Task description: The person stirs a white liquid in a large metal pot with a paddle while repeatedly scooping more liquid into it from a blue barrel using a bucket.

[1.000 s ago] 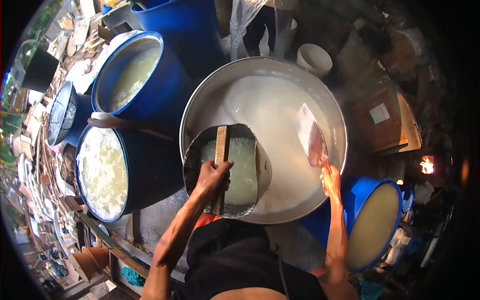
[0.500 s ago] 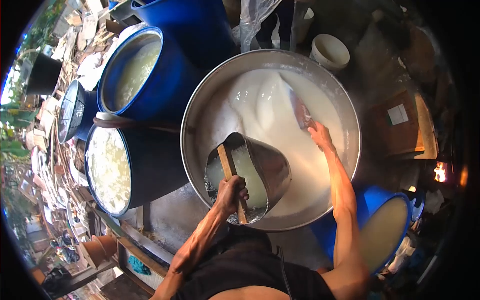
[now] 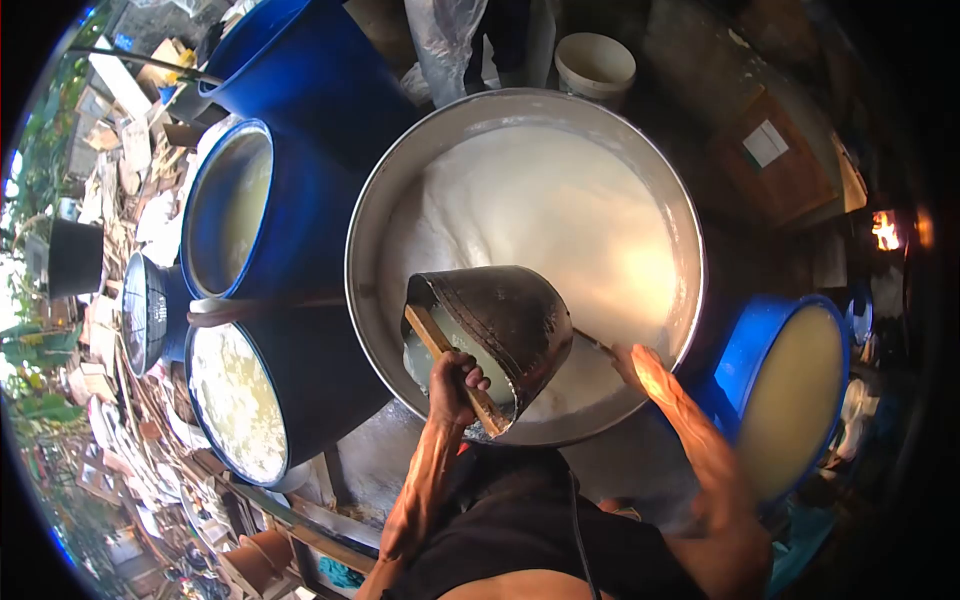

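A wide metal vat (image 3: 365, 215) holds milky white liquid (image 3: 560, 200). My left hand (image 3: 455, 388) is wrapped round the wooden bar (image 3: 430, 330) across the mouth of a dark bucket (image 3: 515, 320). The bucket is tilted over the near left part of the vat, with pale liquid inside it. Near the vat's right rim, my right hand (image 3: 637, 368) grips the handle of a paddle (image 3: 592, 342). The paddle's far end is hidden behind the bucket.
Blue barrels (image 3: 330, 190) with liquid stand on the left, beside a dark barrel (image 3: 320, 390) of whitish contents. A blue tub (image 3: 735, 370) is at right, a white bucket (image 3: 596, 65) behind. Fire (image 3: 885, 230) burns far right. A person's legs (image 3: 495, 45) show behind the vat.
My right hand has drawn the paddle from the vat's upper right down toward the near side, by the bucket. The bucket has turned a little in my left hand. The view has shifted.
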`<state>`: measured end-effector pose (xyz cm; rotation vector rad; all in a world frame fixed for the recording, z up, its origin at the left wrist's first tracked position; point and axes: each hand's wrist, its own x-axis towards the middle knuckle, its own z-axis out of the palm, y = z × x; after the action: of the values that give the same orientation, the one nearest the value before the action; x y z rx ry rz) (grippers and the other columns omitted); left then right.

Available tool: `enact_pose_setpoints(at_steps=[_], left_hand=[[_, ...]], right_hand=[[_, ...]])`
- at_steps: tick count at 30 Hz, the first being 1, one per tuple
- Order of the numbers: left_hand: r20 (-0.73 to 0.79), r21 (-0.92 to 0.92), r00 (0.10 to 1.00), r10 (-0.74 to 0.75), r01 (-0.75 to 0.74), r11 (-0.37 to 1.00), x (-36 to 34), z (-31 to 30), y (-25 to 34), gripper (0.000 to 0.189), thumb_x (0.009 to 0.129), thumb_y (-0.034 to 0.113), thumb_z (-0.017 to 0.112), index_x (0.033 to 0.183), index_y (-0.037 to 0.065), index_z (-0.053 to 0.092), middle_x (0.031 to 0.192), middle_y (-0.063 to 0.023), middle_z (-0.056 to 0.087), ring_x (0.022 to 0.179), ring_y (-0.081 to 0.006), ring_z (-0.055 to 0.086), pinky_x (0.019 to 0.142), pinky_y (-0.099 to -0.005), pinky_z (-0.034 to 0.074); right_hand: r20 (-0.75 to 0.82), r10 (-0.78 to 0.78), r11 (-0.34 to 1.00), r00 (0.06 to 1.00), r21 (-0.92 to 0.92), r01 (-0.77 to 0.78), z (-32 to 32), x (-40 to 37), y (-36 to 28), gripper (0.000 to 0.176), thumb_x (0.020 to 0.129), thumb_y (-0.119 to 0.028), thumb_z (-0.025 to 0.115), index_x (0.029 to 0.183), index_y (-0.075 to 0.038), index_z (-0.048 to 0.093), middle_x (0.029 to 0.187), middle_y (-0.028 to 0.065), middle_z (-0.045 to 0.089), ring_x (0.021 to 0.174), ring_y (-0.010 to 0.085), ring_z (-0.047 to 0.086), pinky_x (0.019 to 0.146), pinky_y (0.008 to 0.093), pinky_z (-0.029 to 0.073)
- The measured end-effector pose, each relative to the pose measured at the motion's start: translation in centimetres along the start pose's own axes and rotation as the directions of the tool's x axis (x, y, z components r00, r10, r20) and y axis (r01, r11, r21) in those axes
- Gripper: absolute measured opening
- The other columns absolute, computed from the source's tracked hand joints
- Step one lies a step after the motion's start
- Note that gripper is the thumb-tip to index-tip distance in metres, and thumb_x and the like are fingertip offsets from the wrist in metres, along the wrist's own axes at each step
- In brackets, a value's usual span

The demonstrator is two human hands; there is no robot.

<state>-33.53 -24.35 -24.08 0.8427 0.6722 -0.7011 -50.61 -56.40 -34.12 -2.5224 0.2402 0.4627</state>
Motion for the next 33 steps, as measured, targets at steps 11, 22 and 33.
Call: enact_pose_setpoints(at_steps=[11, 22, 33], left_hand=[[0.038, -0.082, 0.999, 0.007, -0.004, 0.997, 0.7, -1.2, -0.4, 0.013, 0.082, 0.015, 0.06, 0.08, 0.013, 0.047, 0.07, 0.0006, 0.041, 0.054, -0.0122, 0.041, 0.054, -0.0311, 0.037], [0.055, -0.124, 0.998, -0.008, 0.015, 0.992, 1.0, -1.5, -0.1, 0.014, 0.083, 0.014, 0.058, 0.075, 0.013, 0.047, 0.068, 0.001, 0.042, 0.053, -0.0124, 0.042, 0.055, -0.031, 0.038], [0.11, -0.2, 0.994, -0.015, 0.037, 0.979, 1.3, -2.7, -0.4, 0.012, 0.084, 0.015, 0.057, 0.076, 0.011, 0.05, 0.065, 0.0014, 0.043, 0.052, -0.0119, 0.045, 0.052, -0.0294, 0.04]], right_hand=[[0.281, 0.452, 0.696, 0.846, 0.482, -0.532, -13.1, -2.3, -2.2, 0.017, 0.094, -0.019, 0.064, 0.097, -0.002, 0.063, 0.065, 0.0044, 0.06, 0.046, 0.0109, 0.053, 0.037, 0.0308, 0.038], [-0.234, 0.303, 0.757, 0.924, 0.648, -0.084, -8.3, 24.4, 2.5, 0.021, 0.096, -0.023, 0.063, 0.106, -0.005, 0.062, 0.064, 0.002, 0.055, 0.048, 0.0098, 0.051, 0.043, 0.0305, 0.042], [-0.065, -0.036, 0.988, 0.997, 0.146, 0.045, 1.3, 15.0, 1.9, 0.032, 0.094, -0.033, 0.064, 0.115, -0.009, 0.06, 0.091, 0.0242, 0.069, 0.087, 0.0447, 0.067, 0.078, 0.0522, 0.051]])
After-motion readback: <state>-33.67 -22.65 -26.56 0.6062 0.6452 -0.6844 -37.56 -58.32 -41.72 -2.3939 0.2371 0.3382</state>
